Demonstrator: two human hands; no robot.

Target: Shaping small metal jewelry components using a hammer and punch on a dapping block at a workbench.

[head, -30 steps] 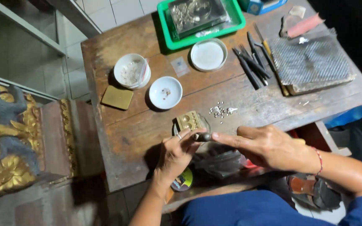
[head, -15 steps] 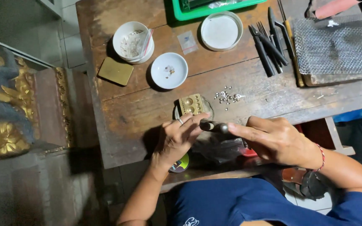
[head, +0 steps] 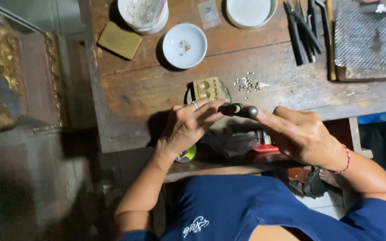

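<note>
Two hands: left hand (head: 188, 127), right hand (head: 302, 134). One dark punch (head: 240, 110). One brass dapping block (head: 206, 88). Two white dishes (head: 184, 46) (head: 250, 11), one white cup (head: 143, 13), one brass plate (head: 119, 40), one wire mesh pad (head: 369, 38).

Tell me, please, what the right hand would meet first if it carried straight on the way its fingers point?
Probably the left hand, whose fingertips sit at the dark tool that the right hand holds; depth is unclear.
</note>
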